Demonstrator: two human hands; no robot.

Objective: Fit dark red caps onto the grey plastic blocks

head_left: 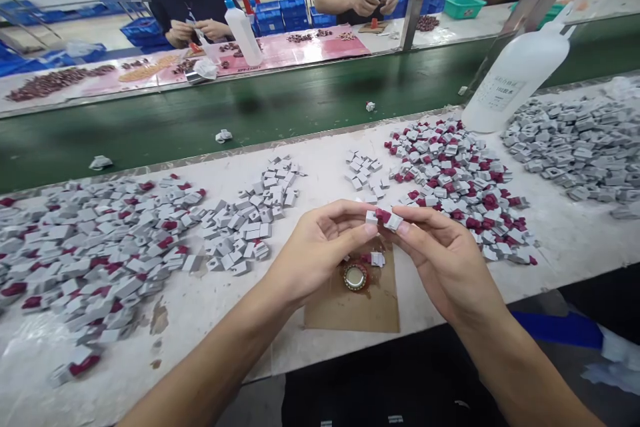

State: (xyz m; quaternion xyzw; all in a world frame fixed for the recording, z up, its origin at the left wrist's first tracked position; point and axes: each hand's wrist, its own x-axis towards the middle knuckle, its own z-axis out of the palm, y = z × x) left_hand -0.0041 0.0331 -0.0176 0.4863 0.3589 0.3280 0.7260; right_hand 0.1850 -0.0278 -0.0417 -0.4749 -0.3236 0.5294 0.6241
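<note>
My left hand point(327, 240) pinches a small grey block point(371, 217) between thumb and fingers. Close to its right, my right hand point(440, 247) grips a grey and dark red piece point(390, 219). The two parts meet or nearly meet between my fingertips. Below them lies a brown board point(350, 310) carrying a round metal cap point(355, 276) and another grey and red piece point(377, 259). Loose grey blocks point(250, 213) are heaped left of my hands, and a pile of grey and red pieces point(450, 173) lies to the right.
A large white bottle point(515, 80) stands at the right, beside more grey pieces point(575, 140). A green conveyor belt point(300, 107) with a few pieces on it crosses behind. Beyond it, people work at a pink-covered table point(320, 50) with a smaller bottle point(243, 33).
</note>
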